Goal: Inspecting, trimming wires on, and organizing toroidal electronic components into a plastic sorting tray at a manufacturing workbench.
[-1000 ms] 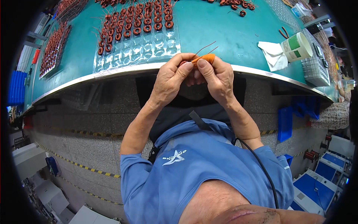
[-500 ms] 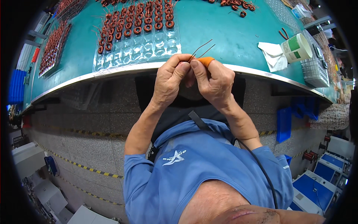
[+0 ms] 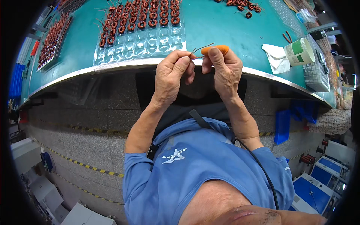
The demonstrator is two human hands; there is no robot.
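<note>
Both of my hands meet at the near edge of a green table (image 3: 210, 26). My left hand (image 3: 170, 77) pinches the thin copper wire leads (image 3: 200, 49) of a small coil; the coil itself is hidden between my fingers. My right hand (image 3: 225, 71) grips the same piece from the right, its index finger wearing an orange finger cot (image 3: 217, 48). Just beyond my hands lies a clear blister tray (image 3: 150, 37); its far rows hold several reddish copper coils (image 3: 142, 17) and its near pockets look bare.
A second tray of coils (image 3: 52, 41) lies at the far left. Loose coils (image 3: 243, 6) sit at the top. A white cloth (image 3: 275, 58) and a green-and-white cup (image 3: 300, 52) stand to the right, beside a wire basket (image 3: 317, 77). Blue bins (image 3: 283, 125) stand on the floor.
My hands stay at the table edge with small finger shifts; my right thumb has lifted slightly off the wire leads, which still stick out toward the tray.
</note>
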